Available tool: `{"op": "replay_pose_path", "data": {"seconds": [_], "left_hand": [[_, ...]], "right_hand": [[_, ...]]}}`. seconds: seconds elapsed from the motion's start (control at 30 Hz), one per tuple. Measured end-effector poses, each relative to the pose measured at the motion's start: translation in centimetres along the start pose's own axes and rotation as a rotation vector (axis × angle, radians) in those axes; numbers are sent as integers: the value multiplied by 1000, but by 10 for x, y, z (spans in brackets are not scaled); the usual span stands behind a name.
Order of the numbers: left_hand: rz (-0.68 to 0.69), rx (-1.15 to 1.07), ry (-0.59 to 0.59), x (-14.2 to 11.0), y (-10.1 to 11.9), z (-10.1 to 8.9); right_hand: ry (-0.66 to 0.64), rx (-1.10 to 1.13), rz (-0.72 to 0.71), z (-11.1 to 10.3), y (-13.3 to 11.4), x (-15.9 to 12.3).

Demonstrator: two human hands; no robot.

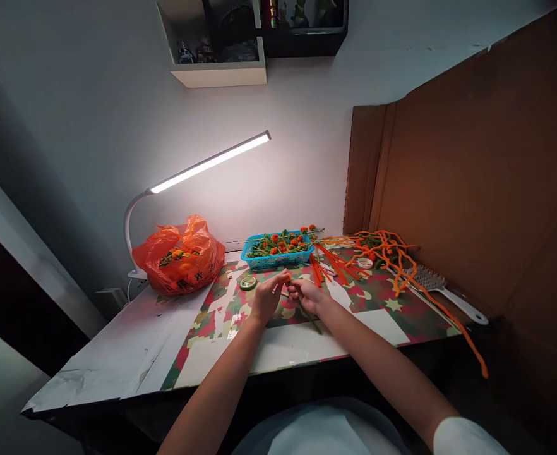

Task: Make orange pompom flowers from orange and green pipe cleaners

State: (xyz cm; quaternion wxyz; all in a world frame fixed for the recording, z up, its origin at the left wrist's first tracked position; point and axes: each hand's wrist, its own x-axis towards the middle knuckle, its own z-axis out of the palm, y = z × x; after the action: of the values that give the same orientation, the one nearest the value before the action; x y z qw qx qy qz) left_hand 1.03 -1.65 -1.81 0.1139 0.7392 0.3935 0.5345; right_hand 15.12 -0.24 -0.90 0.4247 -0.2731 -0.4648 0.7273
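Note:
Near the middle of the table, my left hand point(266, 298) and my right hand point(305, 296) meet at the fingertips. Between them shows a small orange flower head point(288, 279), pinched by the left fingers. The right fingers are curled closed beside it; a thin green stem point(314, 323) runs out below that hand. Whether the stem joins the orange head is hidden by the fingers. Just left of my hands lies a roll of green tape point(248, 283). Behind them stands a blue basket point(278, 260) with several orange flowers on green stems.
An orange plastic bag point(184, 259) sits at the left under a lit desk lamp point(212, 162). Orange strips point(317, 270), tangled fuzzy orange cords point(396, 265) and a white-handled brush point(463, 306) lie to the right. Cardboard point(463, 170) walls the right side; shelves point(219, 77) hang above.

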Motion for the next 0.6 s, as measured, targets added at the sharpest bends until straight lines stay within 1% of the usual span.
{"op": "replay_pose_path", "data": {"seconds": [0.03, 0.1, 0.17, 0.2, 0.27, 0.33, 0.4, 0.47, 0.53, 0.6], "left_hand": [[13, 0, -10, 0, 1, 0], [33, -7, -28, 0, 3, 1], [30, -46, -34, -1, 3, 2], [11, -86, -28, -1, 3, 2], [-68, -192, -1, 0, 1, 1], [-169, -298, 53, 2, -1, -3], [-252, -370, 104, 4, -3, -8], [-289, -396, 104, 5, -2, -12], [-294, -395, 46, 5, 0, -13], [-269, -395, -21, 4, 3, -12]], "right_hand": [[-34, 60, 40, -1, -1, -1], [-49, 150, 134, -1, -3, -2], [-23, 174, 148, 1, -1, -2], [2, 157, 131, 2, 1, -1], [63, 79, 53, 3, 4, 0], [112, -2, -32, 4, 5, 0], [126, -39, -71, 3, 4, 0], [95, -46, -66, 1, 1, -1], [28, -59, -45, -2, -2, -3], [-57, -82, -17, -4, -4, -5]]}}
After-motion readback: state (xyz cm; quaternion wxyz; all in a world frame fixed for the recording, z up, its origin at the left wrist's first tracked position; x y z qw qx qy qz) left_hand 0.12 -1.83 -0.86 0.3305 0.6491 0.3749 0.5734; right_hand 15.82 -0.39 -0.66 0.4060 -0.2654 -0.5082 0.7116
